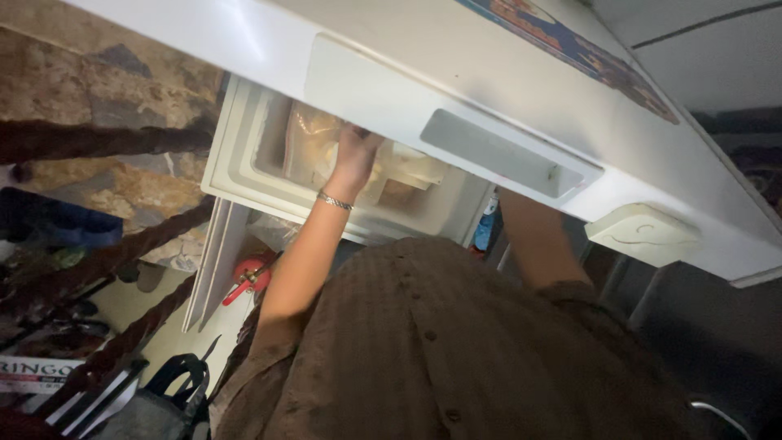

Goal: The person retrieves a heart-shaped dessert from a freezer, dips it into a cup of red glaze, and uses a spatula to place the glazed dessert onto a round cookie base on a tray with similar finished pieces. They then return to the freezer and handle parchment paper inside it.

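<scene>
Dim kitchen, fridge (244,155) open at centre; my left hand (354,155) grips a bag (309,143) inside, right hand hidden behind the door (489,90)

dim room | rough stone wall (98,65) | pale floor (134,301) | dark twisted railing (98,140), possibly stairs

1 white fridge (456,73) w/ door open at 12 o'clock, 1 hand (355,151) inside, 1 bracelet (334,200), 1 red canister (254,269) at 8 o'clock, 1 blue bottle (485,224)
</scene>
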`<state>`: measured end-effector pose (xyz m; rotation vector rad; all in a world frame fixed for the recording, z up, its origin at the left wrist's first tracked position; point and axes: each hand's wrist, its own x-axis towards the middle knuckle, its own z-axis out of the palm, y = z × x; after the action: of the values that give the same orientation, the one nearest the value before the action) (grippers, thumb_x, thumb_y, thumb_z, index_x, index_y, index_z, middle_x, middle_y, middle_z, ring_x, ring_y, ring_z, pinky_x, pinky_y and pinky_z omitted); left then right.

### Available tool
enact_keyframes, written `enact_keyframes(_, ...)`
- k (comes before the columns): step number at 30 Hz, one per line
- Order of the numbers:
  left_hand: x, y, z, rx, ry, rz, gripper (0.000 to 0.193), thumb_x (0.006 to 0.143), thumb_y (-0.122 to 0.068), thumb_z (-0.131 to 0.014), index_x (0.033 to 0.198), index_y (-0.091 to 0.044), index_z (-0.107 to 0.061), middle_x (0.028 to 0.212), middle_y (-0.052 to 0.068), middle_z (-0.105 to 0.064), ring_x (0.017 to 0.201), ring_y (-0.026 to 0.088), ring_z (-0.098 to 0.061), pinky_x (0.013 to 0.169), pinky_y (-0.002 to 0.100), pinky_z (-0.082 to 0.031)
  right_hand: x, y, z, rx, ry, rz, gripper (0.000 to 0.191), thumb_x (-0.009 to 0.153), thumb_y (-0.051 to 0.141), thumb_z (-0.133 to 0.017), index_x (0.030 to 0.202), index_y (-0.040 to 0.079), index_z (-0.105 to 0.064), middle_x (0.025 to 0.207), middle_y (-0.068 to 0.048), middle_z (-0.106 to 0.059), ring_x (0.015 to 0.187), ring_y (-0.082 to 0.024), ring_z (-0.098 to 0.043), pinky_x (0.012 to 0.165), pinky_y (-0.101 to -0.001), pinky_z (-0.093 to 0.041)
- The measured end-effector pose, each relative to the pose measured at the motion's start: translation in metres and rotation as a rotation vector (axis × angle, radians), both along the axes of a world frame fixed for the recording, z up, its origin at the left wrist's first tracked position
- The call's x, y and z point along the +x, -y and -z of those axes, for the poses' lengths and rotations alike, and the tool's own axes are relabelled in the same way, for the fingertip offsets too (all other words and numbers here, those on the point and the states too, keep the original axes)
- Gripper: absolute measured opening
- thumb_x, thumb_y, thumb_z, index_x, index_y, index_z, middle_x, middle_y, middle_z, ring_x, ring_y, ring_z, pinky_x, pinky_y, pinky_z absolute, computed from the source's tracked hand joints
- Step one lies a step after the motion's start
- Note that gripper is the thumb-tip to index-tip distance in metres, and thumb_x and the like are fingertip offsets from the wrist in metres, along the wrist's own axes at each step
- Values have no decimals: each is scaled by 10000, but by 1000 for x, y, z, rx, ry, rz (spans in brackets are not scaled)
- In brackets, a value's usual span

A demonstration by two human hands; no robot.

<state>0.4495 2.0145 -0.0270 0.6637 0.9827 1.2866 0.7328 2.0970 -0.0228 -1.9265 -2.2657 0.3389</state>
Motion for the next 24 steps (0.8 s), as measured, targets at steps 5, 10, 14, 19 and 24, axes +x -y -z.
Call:
enact_keyframes(5,-6,18,-34,-30,272,-14,235,983,13,-673,1202,-4,-589,1157,70,-683,1068,166,-681,961,380,-594,-8,-10,1,-24,40,-12,215,990,86,-678,1194,23,-694,1124,-167,-714,1045,-310,-704,932,-439,-588)
enact_keyframes(10,-22,32,-54,-76,215,-52,308,971,-36,-687,1250,-43,-557,1148,78,-718,1038,162,-699,894,349,-590,-36,-14,5,-200,151,-111,217,984,56,-697,1197,13,-695,1118,-167,-717,1042,-303,-714,929,-431,-601)
enact_keyframes(14,-38,50,-48,-81,183,-102,358,979,-70,-654,1323,-84,-558,1151,80,-715,1023,165,-703,910,319,-591,-75,1,-6,-554,277,-308,222,980,32,-711,1200,6,-695,1114,-167,-720,1039,-297,-722,927,-425,-612)
enact_keyframes(19,-77,81,-30,-22,181,-250,362,966,-46,-678,1280,-61,-499,1180,90,-723,1068,208,-731,903,320,-595,-99,55,-98,50,-348,-484,231,974,1,-729,1203,-3,-696,1108,-167,-723,1035,-290,-731,925,-418,-625)
enact_keyframes(24,-114,120,-18,-60,110,-365,421,993,-30,-668,1378,-41,-497,1171,98,-709,1074,184,-698,905,305,-581,-19,112,-259,879,-294,-698,269,909,26,-731,1145,-21,-611,1069,-200,-688,953,-308,-690,841,-434,-591)
